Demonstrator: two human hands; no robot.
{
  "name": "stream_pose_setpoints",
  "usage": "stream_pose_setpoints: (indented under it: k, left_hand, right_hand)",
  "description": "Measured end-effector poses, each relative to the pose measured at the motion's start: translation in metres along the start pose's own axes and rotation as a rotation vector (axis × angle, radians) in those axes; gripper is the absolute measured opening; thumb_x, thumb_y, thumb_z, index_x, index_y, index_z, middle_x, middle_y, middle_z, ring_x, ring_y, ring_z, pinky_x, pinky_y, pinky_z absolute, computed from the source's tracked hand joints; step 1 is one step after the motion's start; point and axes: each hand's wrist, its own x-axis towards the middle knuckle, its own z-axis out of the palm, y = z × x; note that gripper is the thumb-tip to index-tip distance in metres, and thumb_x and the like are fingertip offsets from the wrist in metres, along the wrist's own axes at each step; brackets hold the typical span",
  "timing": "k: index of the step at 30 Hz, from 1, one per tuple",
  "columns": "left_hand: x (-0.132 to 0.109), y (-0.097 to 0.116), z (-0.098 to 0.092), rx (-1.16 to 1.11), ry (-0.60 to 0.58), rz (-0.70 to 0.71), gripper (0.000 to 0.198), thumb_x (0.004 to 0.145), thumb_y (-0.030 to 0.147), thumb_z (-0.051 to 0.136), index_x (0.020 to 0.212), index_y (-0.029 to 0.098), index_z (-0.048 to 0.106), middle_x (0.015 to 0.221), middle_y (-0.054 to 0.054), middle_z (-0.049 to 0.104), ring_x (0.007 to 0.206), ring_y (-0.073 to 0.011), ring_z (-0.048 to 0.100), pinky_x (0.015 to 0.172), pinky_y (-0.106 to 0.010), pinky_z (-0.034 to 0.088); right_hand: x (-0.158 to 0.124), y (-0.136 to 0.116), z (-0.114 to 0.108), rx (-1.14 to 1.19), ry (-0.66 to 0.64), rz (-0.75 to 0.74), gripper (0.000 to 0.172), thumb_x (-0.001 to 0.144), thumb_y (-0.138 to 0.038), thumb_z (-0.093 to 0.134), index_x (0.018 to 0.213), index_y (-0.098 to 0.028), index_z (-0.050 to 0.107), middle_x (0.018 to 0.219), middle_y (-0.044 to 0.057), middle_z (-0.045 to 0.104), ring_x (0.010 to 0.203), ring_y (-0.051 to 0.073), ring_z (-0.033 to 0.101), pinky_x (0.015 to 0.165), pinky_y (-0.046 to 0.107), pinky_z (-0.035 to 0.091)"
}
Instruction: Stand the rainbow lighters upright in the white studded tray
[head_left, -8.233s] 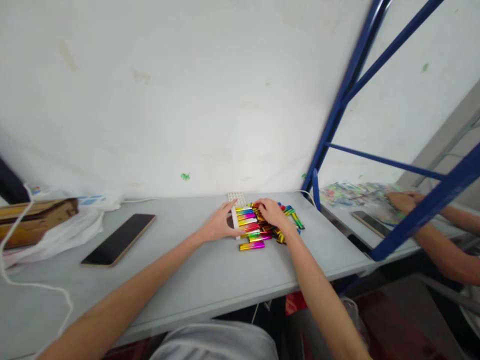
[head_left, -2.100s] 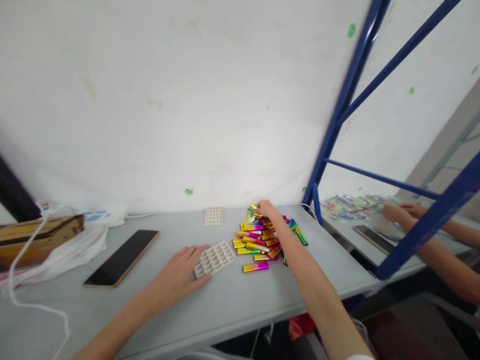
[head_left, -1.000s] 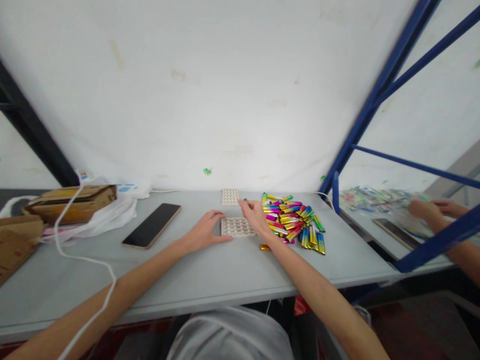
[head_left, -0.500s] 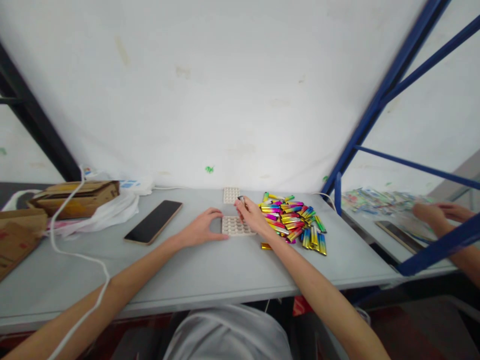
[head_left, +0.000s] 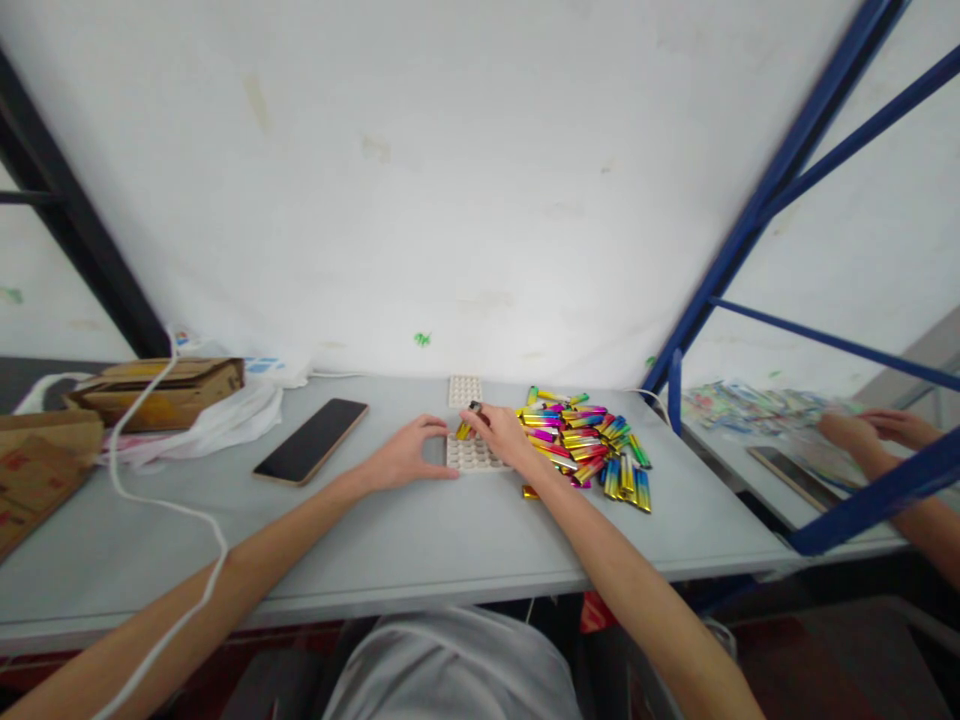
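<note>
A white tray with rows of round holes (head_left: 474, 458) lies on the grey table before me. My left hand (head_left: 409, 455) rests at its left edge, thumb and fingers spread apart around the near and far corners; I cannot tell how firmly they touch. My right hand (head_left: 501, 432) is over the tray, its fingers closed on a shiny gold lighter (head_left: 463, 430) with a dark metal top. The lighter leans over the far left holes, and the fingers partly hide it. Right of the tray lies a heap of metallic coloured lighters (head_left: 585, 440).
A second white holed tray (head_left: 465, 391) lies by the wall. Left are a phone (head_left: 311, 441), cardboard boxes (head_left: 161, 390), a plastic bag (head_left: 232, 425) and a white cable (head_left: 165, 508). A blue metal frame (head_left: 720, 265) stands right; beyond it, another person's hands (head_left: 862, 435) are over a table.
My right hand has turned and moved slightly left and down, bringing the lighter from above the tray to its far left holes. My left hand stays at the tray's edge.
</note>
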Motion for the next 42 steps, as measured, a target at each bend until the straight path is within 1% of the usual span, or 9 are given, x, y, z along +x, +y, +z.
stream_pose_setpoints:
  k: [8,12,18,22,24,27,32,36,42]
  left_hand:
    - [0.0,0.002,-0.003,0.008,-0.018,0.008,0.078,0.072,0.079,0.076,0.129,0.024,0.072,0.138,-0.011,0.063,0.129,-0.0337,0.061,0.118,-0.047,0.045]
    - [0.0,0.002,-0.004,0.005,-0.015,0.008,0.077,0.072,0.078,0.077,0.129,0.026,0.073,0.136,-0.01,0.065,0.127,-0.0341,0.062,0.117,-0.047,0.046]
    - [0.002,-0.001,-0.003,0.027,-0.02,0.009,0.076,0.072,0.078,0.076,0.126,0.025,0.073,0.137,-0.011,0.065,0.127,-0.0344,0.062,0.117,-0.047,0.046]
    - [0.003,-0.002,-0.004,0.046,-0.021,0.014,0.078,0.072,0.079,0.075,0.127,0.024,0.072,0.137,-0.01,0.064,0.126,-0.0341,0.063,0.117,-0.046,0.047]
    - [0.002,-0.001,-0.004,0.047,-0.024,0.02,0.078,0.073,0.078,0.075,0.129,0.024,0.071,0.138,-0.011,0.063,0.127,-0.0337,0.062,0.118,-0.046,0.046]
    - [0.001,0.001,-0.004,0.044,-0.035,0.027,0.078,0.075,0.078,0.073,0.131,0.024,0.069,0.14,-0.011,0.062,0.129,-0.0333,0.061,0.118,-0.045,0.045]
    - [-0.001,0.003,-0.007,0.08,-0.067,0.05,0.078,0.08,0.078,0.068,0.135,0.023,0.064,0.143,-0.012,0.06,0.133,-0.0327,0.058,0.119,-0.043,0.043]
    - [0.0,0.002,-0.008,0.1,-0.088,0.044,0.079,0.081,0.077,0.068,0.137,0.021,0.062,0.146,-0.013,0.058,0.136,-0.0326,0.056,0.12,-0.042,0.041]
    - [0.001,0.0,-0.007,0.104,-0.082,0.051,0.079,0.08,0.079,0.067,0.133,0.021,0.063,0.144,-0.013,0.059,0.134,-0.0338,0.057,0.12,-0.043,0.042]
  right_hand:
    - [0.011,0.004,0.001,-0.071,-0.125,-0.166,0.034,0.106,-0.047,0.058,0.092,-0.019,0.071,0.087,0.006,0.075,0.083,0.019,0.067,0.078,0.027,0.044]
    - [0.01,0.003,0.008,-0.142,-0.131,-0.228,0.033,0.105,-0.048,0.058,0.097,-0.018,0.07,0.093,0.008,0.074,0.087,0.02,0.065,0.081,0.028,0.044]
    - [0.003,0.0,0.01,-0.337,-0.13,-0.175,0.043,0.099,-0.059,0.062,0.105,-0.017,0.07,0.097,0.011,0.072,0.092,0.023,0.065,0.083,0.031,0.045]
    - [-0.002,0.005,-0.017,-0.283,-0.146,-0.142,0.042,0.099,-0.054,0.065,0.123,-0.019,0.069,0.093,0.004,0.073,0.085,0.019,0.064,0.081,0.028,0.044]
    - [-0.006,0.01,-0.041,-0.262,-0.155,-0.132,0.03,0.103,-0.044,0.063,0.111,-0.017,0.074,0.091,0.005,0.074,0.083,0.018,0.064,0.082,0.028,0.044]
    - [-0.023,0.017,-0.084,-0.27,-0.128,-0.06,0.025,0.101,-0.036,0.066,0.091,-0.016,0.076,0.091,0.007,0.076,0.082,0.019,0.065,0.079,0.029,0.044]
    - [-0.071,0.028,-0.142,-0.231,-0.164,0.014,0.02,0.098,-0.036,0.067,0.092,-0.02,0.078,0.091,0.006,0.077,0.08,0.021,0.067,0.075,0.03,0.047]
    - [-0.092,0.039,-0.147,-0.301,-0.151,0.021,0.012,0.095,-0.027,0.069,0.094,-0.021,0.079,0.099,0.007,0.078,0.093,0.023,0.069,0.085,0.033,0.047]
    - [-0.089,0.053,-0.125,-0.394,-0.191,0.086,0.016,0.097,-0.027,0.066,0.09,-0.018,0.077,0.093,0.01,0.076,0.09,0.025,0.067,0.08,0.033,0.047]
